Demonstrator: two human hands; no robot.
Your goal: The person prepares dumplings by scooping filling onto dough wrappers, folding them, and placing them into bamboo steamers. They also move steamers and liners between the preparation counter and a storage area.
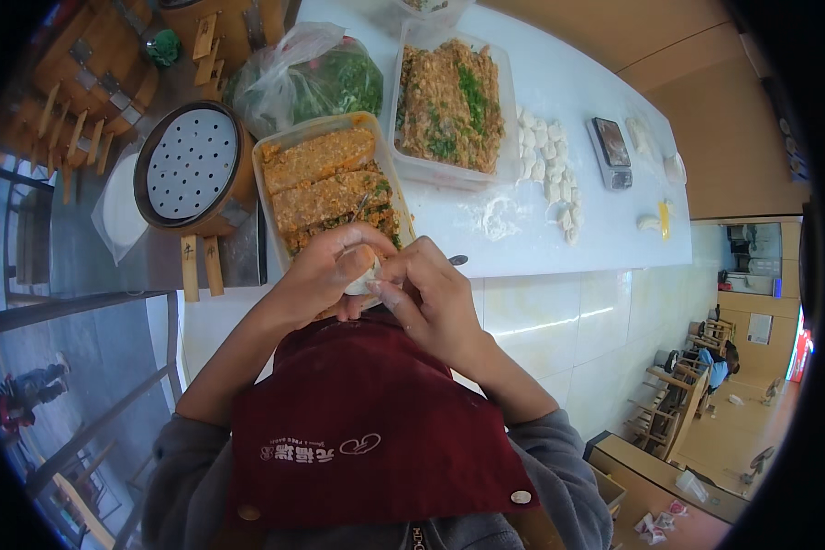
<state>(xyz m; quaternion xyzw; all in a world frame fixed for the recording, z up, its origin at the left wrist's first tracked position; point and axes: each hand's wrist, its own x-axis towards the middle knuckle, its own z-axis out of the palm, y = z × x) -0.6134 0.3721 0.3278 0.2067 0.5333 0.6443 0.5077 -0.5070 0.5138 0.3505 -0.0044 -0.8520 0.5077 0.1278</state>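
A small white dough bun sits cupped in my left hand, most of it hidden by the fingers. My right hand pinches the dough's edge between thumb and fingers. Both hands are over the near end of a plastic tub of orange-brown minced filling, which has green bits at its near side. Part of a thin metal utensil shows in that filling. A dark spoon-like end sticks out to the right of my right hand.
A second tub of minced filling with chopped greens stands behind. Floured dough pieces and a digital scale lie rightward on the white worktop. Leftward are a bamboo steamer with a perforated liner and a plastic bag of greens.
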